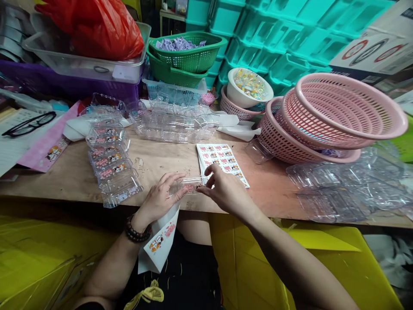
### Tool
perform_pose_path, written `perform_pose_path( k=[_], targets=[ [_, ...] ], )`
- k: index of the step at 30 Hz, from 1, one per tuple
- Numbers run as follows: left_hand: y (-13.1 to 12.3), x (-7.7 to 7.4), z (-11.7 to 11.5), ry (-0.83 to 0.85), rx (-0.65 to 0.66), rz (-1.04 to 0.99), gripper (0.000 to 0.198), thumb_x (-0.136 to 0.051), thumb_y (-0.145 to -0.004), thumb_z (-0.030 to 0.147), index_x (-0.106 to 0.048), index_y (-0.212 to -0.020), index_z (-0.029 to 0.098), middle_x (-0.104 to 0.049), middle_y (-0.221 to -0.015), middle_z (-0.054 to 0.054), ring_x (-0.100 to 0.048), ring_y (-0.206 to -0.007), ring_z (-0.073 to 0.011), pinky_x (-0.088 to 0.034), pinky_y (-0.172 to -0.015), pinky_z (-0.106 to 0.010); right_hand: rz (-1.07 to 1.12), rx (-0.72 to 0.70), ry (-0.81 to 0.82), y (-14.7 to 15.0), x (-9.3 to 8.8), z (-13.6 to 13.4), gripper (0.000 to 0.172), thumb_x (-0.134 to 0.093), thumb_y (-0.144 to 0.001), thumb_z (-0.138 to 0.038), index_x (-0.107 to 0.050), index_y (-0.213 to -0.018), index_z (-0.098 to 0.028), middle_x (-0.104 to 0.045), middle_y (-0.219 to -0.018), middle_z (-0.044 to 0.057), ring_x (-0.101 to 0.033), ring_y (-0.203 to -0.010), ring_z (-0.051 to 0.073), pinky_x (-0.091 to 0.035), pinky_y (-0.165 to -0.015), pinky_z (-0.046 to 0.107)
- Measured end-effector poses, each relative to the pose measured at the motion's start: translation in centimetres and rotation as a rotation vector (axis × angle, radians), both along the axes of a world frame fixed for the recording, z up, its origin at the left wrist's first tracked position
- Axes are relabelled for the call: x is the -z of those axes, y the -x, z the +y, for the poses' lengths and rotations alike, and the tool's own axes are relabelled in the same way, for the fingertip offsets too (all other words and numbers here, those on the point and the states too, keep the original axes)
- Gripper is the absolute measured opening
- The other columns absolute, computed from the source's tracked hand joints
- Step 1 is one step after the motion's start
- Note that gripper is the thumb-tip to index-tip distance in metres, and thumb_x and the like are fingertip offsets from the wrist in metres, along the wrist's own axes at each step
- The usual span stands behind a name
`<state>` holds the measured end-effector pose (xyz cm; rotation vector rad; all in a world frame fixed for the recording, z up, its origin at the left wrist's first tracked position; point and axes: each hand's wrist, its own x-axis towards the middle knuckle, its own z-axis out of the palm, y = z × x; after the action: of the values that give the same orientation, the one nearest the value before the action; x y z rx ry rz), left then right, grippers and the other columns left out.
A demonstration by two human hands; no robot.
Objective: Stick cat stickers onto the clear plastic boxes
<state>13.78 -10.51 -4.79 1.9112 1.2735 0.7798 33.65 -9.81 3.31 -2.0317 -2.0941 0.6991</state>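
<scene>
A small clear plastic box (190,181) is held above the table's front edge, with a pink-lettered sticker along its near side. My left hand (159,196) grips its left end, thumb in front. The thumb and fingers of my right hand (227,185) close on the box's right end, at the sticker's end. A white sticker sheet (161,241) with a cat print hangs below my left hand; how it is held is hidden. Just behind my right hand lies a stack of sticker sheets (219,157). To the left stands a row of stickered clear boxes (109,165).
More clear boxes (174,125) line the back. Pink baskets (322,116) and clear trays (342,193) occupy the right. Behind are a white bowl of small packets (248,88), green baskets (183,58) and a red bag (97,32). Glasses (29,124) lie far left.
</scene>
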Motion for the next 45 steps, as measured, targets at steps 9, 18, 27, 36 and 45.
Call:
perform_pose_path(
  k=[9,18,27,36,45],
  targets=[
    [0.1,0.3,0.3,-0.009,0.004,-0.030,0.040,-0.056,-0.095,0.046,-0.059,-0.129,0.024,-0.061,-0.130,-0.006,-0.065,-0.108,-0.0190,-0.053,-0.096,-0.031,0.430,0.167,-0.063,-3.7,3.7,0.2,0.043,-0.073,-0.076,-0.050,-0.056,-0.100,-0.019,-0.067,-0.088,0.005,-0.060,-0.070,0.016,-0.045,-0.059,0.030],
    [-0.9,1.5,-0.9,0.011,-0.154,-0.227,0.059,-0.064,-0.087,0.054,-0.055,-0.137,0.024,-0.061,-0.131,-0.011,-0.066,-0.082,-0.0162,-0.056,-0.069,-0.027,0.621,-0.046,0.100,-4.2,4.4,2.2,0.042,-0.079,-0.073,-0.044,-0.065,-0.106,-0.023,-0.066,-0.098,0.007,-0.058,-0.064,0.016,-0.051,-0.055,0.033],
    [-1.8,2.0,-1.7,0.030,-0.414,-0.562,0.038,-0.057,-0.090,0.050,-0.069,-0.074,0.017,-0.065,-0.063,-0.003,-0.058,-0.058,-0.0144,-0.044,-0.056,-0.024,0.546,-0.502,-0.308,12.3,0.5,7.3,0.066,-0.076,-0.080,-0.043,-0.048,-0.136,-0.022,-0.048,-0.131,0.013,-0.062,-0.085,0.018,-0.058,-0.086,0.043],
    [-1.6,2.6,-1.5,0.061,-0.579,-0.624,0.046,-0.052,-0.091,0.049,-0.045,-0.055,0.021,-0.047,-0.051,0.002,-0.040,-0.051,-0.0121,-0.034,-0.049,-0.026,0.256,-0.634,-0.272,15.6,-0.5,7.3,0.070,-0.076,-0.082,-0.036,-0.042,-0.139,-0.015,-0.047,-0.135,0.017,-0.061,-0.109,0.027,-0.053,-0.094,0.042],
    [-3.3,0.3,-0.5,-0.011,-0.750,-0.694,0.055,-0.045,-0.090,0.067,-0.033,-0.059,0.024,-0.030,-0.053,0.006,-0.030,-0.051,-0.0110,-0.031,-0.049,-0.026,0.374,-0.210,0.143,3.1,-0.9,-4.3,0.050,-0.080,-0.070,-0.051,-0.054,-0.101,-0.021,-0.066,-0.094,0.008,-0.063,-0.078,0.023,-0.051,-0.063,0.034]
  ],
)
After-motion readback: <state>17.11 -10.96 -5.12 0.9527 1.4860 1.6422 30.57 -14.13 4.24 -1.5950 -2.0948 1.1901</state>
